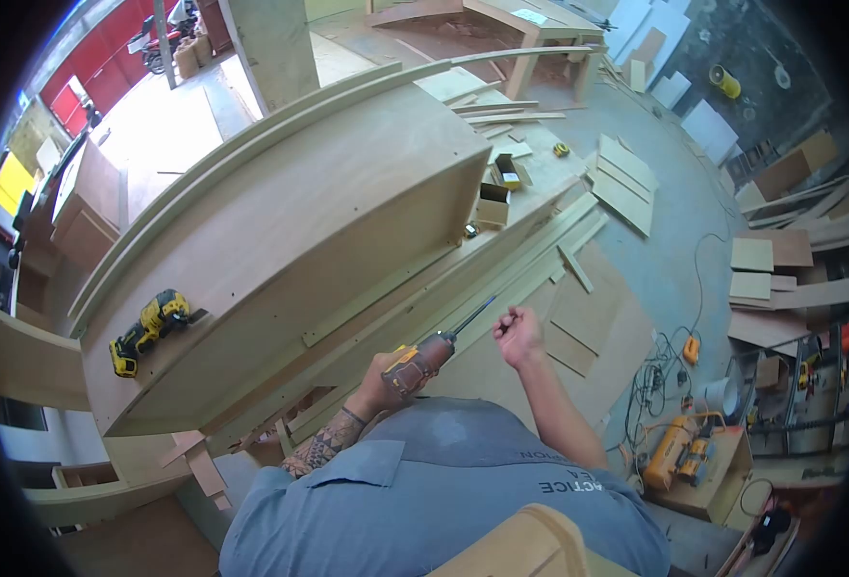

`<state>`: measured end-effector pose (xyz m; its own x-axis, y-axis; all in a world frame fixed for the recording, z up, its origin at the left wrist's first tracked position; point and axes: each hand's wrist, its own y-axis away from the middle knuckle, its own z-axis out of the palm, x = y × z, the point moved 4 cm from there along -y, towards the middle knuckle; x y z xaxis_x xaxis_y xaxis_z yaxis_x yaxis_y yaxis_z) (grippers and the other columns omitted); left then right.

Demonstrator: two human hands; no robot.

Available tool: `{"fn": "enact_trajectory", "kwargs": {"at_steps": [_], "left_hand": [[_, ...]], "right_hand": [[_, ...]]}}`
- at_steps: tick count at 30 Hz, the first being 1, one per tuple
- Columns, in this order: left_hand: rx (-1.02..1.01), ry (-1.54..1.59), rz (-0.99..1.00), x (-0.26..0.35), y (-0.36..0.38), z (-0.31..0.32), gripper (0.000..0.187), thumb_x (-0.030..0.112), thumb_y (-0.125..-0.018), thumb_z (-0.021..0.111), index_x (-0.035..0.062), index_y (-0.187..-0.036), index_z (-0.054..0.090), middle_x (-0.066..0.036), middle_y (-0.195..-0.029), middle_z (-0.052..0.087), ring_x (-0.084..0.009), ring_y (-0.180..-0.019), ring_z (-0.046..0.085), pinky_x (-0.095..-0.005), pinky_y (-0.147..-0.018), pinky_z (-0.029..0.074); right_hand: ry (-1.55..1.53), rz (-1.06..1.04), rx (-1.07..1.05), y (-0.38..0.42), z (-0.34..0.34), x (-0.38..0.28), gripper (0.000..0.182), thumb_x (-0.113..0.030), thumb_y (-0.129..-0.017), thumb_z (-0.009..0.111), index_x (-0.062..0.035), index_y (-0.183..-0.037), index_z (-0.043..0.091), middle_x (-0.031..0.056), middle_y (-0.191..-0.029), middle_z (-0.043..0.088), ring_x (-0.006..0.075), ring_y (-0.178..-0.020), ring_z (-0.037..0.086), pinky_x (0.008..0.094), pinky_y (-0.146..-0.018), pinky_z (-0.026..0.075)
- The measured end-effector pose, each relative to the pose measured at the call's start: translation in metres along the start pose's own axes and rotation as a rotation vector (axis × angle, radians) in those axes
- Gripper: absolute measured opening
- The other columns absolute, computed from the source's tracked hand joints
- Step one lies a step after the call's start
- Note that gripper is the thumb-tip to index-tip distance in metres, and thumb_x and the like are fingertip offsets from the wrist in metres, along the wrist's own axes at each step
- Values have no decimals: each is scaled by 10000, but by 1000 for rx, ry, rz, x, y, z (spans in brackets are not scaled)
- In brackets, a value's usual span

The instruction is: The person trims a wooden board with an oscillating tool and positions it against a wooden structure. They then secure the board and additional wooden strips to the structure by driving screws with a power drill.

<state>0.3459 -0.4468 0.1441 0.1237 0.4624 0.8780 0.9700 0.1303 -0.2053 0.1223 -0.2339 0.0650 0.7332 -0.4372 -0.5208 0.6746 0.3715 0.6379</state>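
Observation:
My left hand [374, 385] is wrapped round a cordless drill [422, 363], whose long thin bit [474, 314] points up and to the right. My right hand [519, 337] is raised just beside the bit's tip, apart from it. Its fingers are curled inward; whatever they hold, if anything, is too small to make out. In front of both hands lies a long plywood box [299, 202] with a curved edge. A yellow and black power tool [150, 332] rests on its left end.
Small cardboard boxes [493, 205] and a tape measure [561, 150] lie beyond the plywood box. Cut boards [622, 183] are on the floor. At right are tangled cords [650, 370], an orange air compressor [672, 452] and stacked offcuts [771, 255].

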Motion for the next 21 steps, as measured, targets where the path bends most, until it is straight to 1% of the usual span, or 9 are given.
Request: {"fn": "enact_trajectory", "kwargs": {"at_steps": [1,2,3,5,6,9,13,16,21], "left_hand": [[43,1,58,-1,-13,-6,212,197,-890,839,71,-1034,749,-122,-945,766,-333,-815,753,-389,-739,596],[86,3,119,-1,-27,-13,213,197,-889,839,62,-1024,746,-117,-942,767,-324,-810,752,-385,-743,596],[94,-7,115,-2,-38,-19,213,197,-889,839,62,-1024,746,-117,-942,767,-324,-810,752,-385,-743,596],[133,-11,93,6,-60,-34,216,190,-887,836,50,-1020,738,-112,-932,768,-299,-798,750,-376,-754,597],[156,6,109,10,-71,-40,221,168,-872,842,46,-1019,731,-103,-918,764,-266,-788,748,-363,-753,597],[241,-111,98,18,-104,-54,236,140,-857,846,43,-1038,731,-100,-914,760,-253,-785,747,-360,-752,598],[400,-133,65,30,-151,-59,276,137,-844,862,30,-1063,733,-95,-920,761,-238,-768,746,-343,-712,593],[503,-163,-68,40,-183,-52,323,163,-822,895,20,-1058,728,-98,-913,765,-239,-773,759,-331,-712,597],[683,-301,-258,87,-230,-55,413,180,-786,924,6,-1109,735,-125,-914,768,-276,-792,769,-343,-718,602]], "right_hand": [[-19,-60,-13,-7,17,-14,106,-205,-1010,540,-108,-1049,553,15,-759,508,237,-721,537,356,-652,452],[-3,-56,-115,-12,36,-28,133,-195,-1068,556,-77,-1106,602,26,-813,581,230,-783,599,334,-696,497],[0,-48,-125,-19,53,-39,133,-195,-1068,556,-77,-1106,602,26,-813,581,230,-783,599,334,-696,497],[127,-132,-249,-23,103,-67,172,-157,-1106,604,-50,-1206,695,34,-937,695,194,-874,681,300,-757,560],[131,-119,-261,-32,119,-77,172,-157,-1106,604,-50,-1206,695,34,-937,695,194,-874,681,300,-757,560],[168,-128,-472,-63,173,-111,230,-153,-1093,680,-47,-1293,721,50,-1040,752,156,-937,731,248,-810,605],[148,0,-638,-100,243,-144,243,-166,-1070,711,-39,-1277,721,67,-1093,768,147,-954,750,234,-808,661],[95,165,-763,-130,288,-164,189,-152,-1060,723,-37,-1210,718,80,-1080,773,142,-965,761,223,-811,676],[201,392,-881,-173,339,-186,202,-150,-1064,717,-21,-1219,704,94,-1095,773,139,-969,762,224,-835,678]]}}
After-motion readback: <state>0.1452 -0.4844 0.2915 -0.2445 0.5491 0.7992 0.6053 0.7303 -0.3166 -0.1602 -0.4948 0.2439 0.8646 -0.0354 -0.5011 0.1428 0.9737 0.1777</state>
